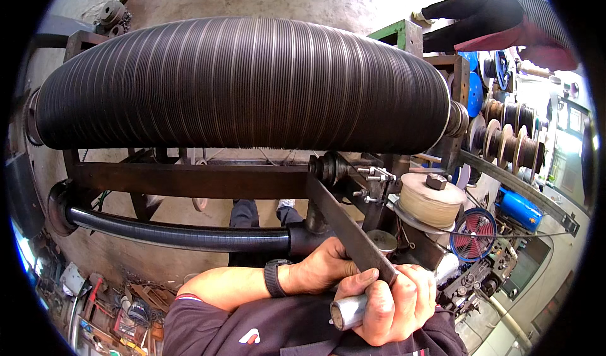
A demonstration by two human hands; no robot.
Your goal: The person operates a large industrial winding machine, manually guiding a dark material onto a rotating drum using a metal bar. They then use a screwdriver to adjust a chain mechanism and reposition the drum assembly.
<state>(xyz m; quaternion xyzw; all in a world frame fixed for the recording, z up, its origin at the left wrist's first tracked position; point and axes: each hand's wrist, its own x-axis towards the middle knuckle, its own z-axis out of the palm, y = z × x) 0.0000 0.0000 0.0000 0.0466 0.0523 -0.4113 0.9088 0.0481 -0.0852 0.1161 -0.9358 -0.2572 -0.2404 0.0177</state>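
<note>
A long flat metal bar [350, 220] slants from a dark pivot below the large roller toward my body. My right hand [394, 302] is closed round its near end, the thumb lying along one side. A grey metal tube [348, 312] passes beneath the same hand, its open end sticking out to the left. My left hand [322, 266], with a dark watch on the wrist, is curled against the bar's left side; its fingertips are hidden behind the bar. Beyond both hands lies the large ribbed black roller [246, 84], covered in fine parallel windings.
A dark steel beam [189, 180] and a shiny black shaft [183, 236] run below the roller. At right are a pale spool [431, 198], a red fan [473, 235], a blue motor [519, 209] and wire reels [514, 147]. Another person [499, 15] bends at upper right.
</note>
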